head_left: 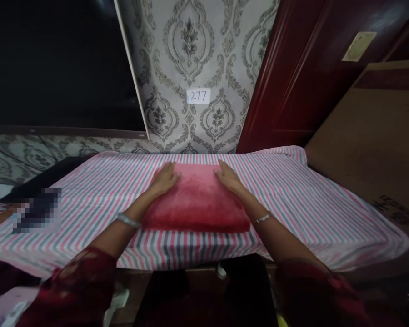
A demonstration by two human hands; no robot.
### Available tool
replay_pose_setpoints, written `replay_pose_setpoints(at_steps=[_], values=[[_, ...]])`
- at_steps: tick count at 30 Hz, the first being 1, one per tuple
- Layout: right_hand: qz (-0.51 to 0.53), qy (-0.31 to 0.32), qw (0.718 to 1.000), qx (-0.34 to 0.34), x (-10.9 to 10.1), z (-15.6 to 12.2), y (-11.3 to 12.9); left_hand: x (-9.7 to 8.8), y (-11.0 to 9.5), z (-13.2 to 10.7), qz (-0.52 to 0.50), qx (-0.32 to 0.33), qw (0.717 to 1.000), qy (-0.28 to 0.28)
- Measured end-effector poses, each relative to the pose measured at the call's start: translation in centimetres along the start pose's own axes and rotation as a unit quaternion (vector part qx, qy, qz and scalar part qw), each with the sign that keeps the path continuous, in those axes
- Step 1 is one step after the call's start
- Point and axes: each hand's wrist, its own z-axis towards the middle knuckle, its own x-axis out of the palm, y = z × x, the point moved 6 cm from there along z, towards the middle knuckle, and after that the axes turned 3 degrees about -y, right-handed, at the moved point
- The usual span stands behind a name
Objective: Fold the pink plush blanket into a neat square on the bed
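A folded red cloth (196, 200) lies in the middle of a table covered by a pink, grey and white striped sheet (293, 195). My left hand (165, 178) rests flat on the cloth's far left corner, fingers stretched out. My right hand (227, 176) lies flat on the far right corner, fingers also extended. Both wrists wear bangles, and both arms have dark red sleeves. Neither hand grips anything.
Patterned wallpaper with a small label reading 277 (198, 96) stands behind the table. A dark screen (54, 68) hangs at the left, a dark red door (310, 68) at the right, and a brown cardboard panel (371, 136) leans beside it. A blurred dark object (37, 210) sits at the left.
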Motion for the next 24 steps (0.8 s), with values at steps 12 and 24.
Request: replay_pose_setpoints(at_steps=[12,24], values=[[-0.162,-0.002,0.986,0.025,7.7,0.7,0.0,7.0,1.4,1.6,0.226,-0.017,0.974,0.004],[-0.159,0.017,0.986,0.039,6.7,0.8,0.9,6.2,1.1,2.0,0.22,-0.02,0.975,0.02]])
